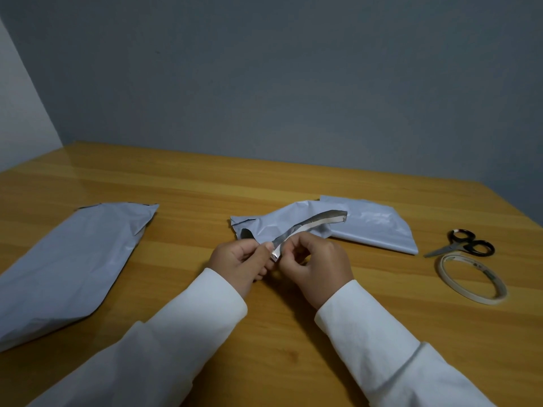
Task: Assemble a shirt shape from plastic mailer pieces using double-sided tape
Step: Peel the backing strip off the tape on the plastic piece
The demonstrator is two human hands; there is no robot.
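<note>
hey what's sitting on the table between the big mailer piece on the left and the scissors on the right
In the head view, between the large mailer piece and the scissors lie two crumpled mailer pieces, with both hands in front pinching a narrow strip.

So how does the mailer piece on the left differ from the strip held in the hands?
The left mailer piece is broad and lies flat on the table, untouched; the strip is narrow, curved and lifted, pinched at its near end by the left hand and right hand. The piece shows pale grey; the strip shows a darker face. Both look like mailer plastic.
</note>
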